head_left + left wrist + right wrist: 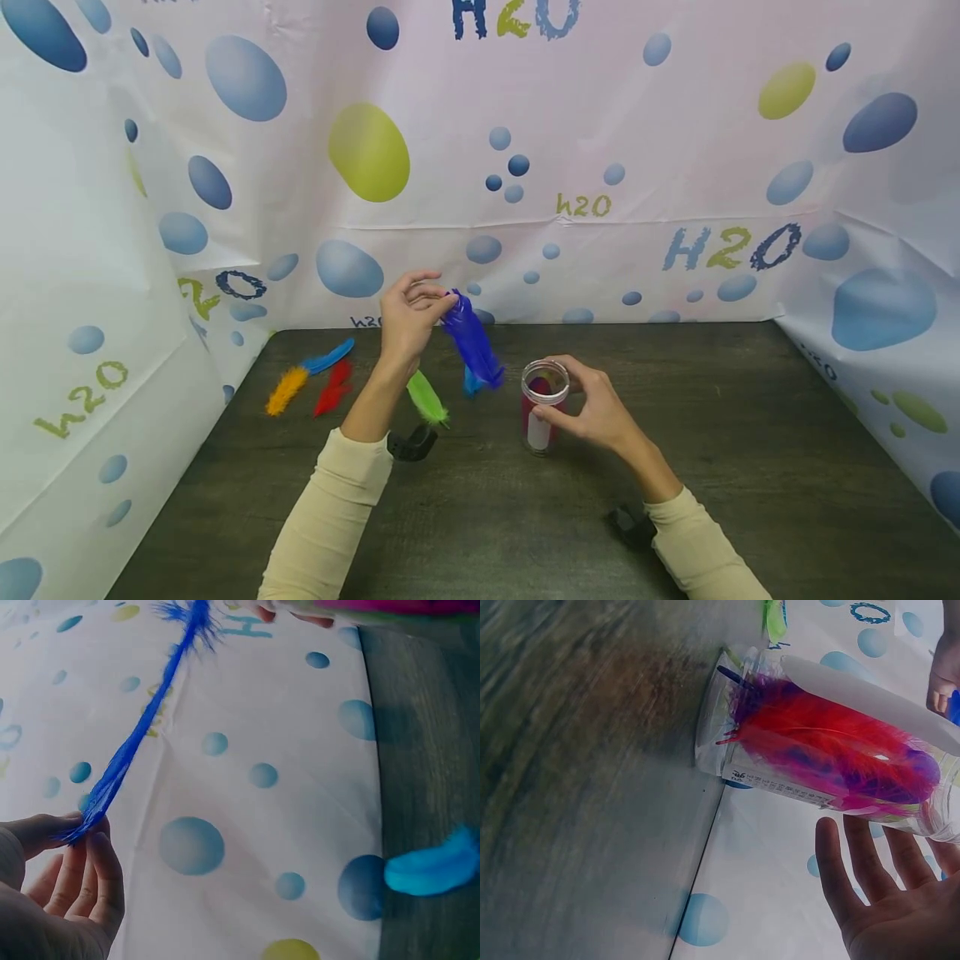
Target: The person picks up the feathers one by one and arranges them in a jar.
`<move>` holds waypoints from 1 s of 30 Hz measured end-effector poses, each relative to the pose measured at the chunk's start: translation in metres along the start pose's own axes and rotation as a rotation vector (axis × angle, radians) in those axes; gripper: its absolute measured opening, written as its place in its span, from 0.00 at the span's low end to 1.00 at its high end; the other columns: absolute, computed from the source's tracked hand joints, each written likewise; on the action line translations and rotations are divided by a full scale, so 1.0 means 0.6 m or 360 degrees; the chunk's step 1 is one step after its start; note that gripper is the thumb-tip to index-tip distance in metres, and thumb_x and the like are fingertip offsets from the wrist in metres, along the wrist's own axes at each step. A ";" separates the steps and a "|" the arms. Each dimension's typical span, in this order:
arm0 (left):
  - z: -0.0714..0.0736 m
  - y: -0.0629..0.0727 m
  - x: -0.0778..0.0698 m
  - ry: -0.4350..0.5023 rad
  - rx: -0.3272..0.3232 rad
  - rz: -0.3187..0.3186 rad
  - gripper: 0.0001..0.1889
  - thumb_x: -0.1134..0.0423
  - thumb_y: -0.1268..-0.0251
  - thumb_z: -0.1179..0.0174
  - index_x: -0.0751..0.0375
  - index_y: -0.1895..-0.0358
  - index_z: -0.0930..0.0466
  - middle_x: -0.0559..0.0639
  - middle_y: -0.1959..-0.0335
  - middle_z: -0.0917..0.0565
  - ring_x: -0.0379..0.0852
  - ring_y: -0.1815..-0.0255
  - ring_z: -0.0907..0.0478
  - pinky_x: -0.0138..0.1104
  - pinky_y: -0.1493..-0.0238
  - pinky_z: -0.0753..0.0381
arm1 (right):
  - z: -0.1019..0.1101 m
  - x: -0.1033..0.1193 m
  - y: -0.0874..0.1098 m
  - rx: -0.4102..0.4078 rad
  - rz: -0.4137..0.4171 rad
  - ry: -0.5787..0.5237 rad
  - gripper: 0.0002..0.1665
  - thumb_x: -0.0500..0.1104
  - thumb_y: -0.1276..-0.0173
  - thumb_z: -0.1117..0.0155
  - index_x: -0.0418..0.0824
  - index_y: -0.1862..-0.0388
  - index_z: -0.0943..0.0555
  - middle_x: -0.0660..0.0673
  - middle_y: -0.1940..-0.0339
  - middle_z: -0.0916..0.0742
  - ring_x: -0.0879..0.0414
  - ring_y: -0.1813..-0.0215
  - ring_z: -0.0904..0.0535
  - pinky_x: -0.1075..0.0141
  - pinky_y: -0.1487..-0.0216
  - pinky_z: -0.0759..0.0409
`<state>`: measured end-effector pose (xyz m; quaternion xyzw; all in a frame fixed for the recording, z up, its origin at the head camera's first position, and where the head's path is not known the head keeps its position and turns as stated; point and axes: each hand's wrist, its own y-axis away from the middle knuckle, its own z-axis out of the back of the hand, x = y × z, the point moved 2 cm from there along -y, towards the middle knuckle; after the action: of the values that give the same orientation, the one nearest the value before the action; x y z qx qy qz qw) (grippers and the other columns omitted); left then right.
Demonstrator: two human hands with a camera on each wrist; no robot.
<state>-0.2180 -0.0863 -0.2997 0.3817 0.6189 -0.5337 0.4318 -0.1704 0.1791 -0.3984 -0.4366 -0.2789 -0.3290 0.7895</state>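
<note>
Between thumb and fingertips, my left hand (408, 321) pinches a dark blue feather (474, 343) by one end, raised above the table. The feather slants down to the right in the head view; in the left wrist view it stretches as a long strip (127, 761) from the fingertips. My right hand (596, 404) holds a clear jar (536, 433) from its right side, thumb in front and fingers toward the back. Upright and uncapped, the jar has a white label. Red, pink and purple feathers (832, 739) fill much of it.
Left on the dark table (480, 517) lie an orange feather (287, 392), a blue feather (328, 357) and a red feather (332, 389). A green feather (427, 398) lies beside my left forearm. Behind the held feather is a light blue feather (431, 868). A printed sheet (480, 275) rises behind.
</note>
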 end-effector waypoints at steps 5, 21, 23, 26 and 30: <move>-0.013 0.000 -0.017 0.0006 0.0001 -0.0073 0.18 0.79 0.39 0.31 0.69 0.46 0.19 0.41 0.72 0.15 0.38 0.71 0.15 0.27 0.67 0.20 | 0.001 0.001 -0.001 0.0001 -0.0018 0.0010 0.31 0.42 0.39 0.23 0.36 0.37 0.21 0.40 0.46 0.12 0.45 0.48 0.13 0.49 0.50 0.12; -0.064 0.010 -0.036 -0.0032 0.0081 -0.0224 0.18 0.79 0.39 0.30 0.71 0.46 0.19 0.63 0.64 0.13 0.37 0.70 0.15 0.28 0.63 0.16 | 0.000 0.002 0.000 0.0000 -0.0059 0.0022 0.32 0.42 0.37 0.24 0.34 0.37 0.22 0.37 0.45 0.12 0.35 0.47 0.14 0.46 0.50 0.12; -0.069 0.011 -0.036 -0.0037 0.0093 -0.0238 0.18 0.79 0.38 0.30 0.72 0.46 0.19 0.64 0.64 0.13 0.37 0.70 0.15 0.28 0.64 0.16 | 0.000 0.003 0.001 0.0002 -0.0065 0.0031 0.32 0.43 0.37 0.24 0.35 0.37 0.22 0.37 0.45 0.12 0.37 0.47 0.14 0.46 0.50 0.12; -0.075 0.012 -0.035 -0.0040 0.0108 -0.0260 0.17 0.79 0.38 0.30 0.72 0.46 0.19 0.65 0.64 0.13 0.36 0.70 0.15 0.28 0.63 0.16 | -0.001 0.002 0.001 0.0003 -0.0066 0.0042 0.32 0.43 0.37 0.24 0.35 0.36 0.22 0.37 0.45 0.12 0.40 0.47 0.13 0.47 0.50 0.12; -0.080 0.012 -0.035 -0.0051 0.0113 -0.0293 0.17 0.79 0.39 0.30 0.73 0.47 0.19 0.65 0.64 0.14 0.36 0.69 0.16 0.27 0.62 0.16 | -0.003 0.002 0.001 0.0007 -0.0054 0.0031 0.32 0.44 0.37 0.24 0.35 0.36 0.22 0.37 0.45 0.12 0.41 0.47 0.13 0.47 0.51 0.12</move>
<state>-0.2103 -0.0383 -0.2796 0.3297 0.6249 -0.5989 0.3770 -0.1691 0.1776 -0.3987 -0.4269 -0.2794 -0.3461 0.7874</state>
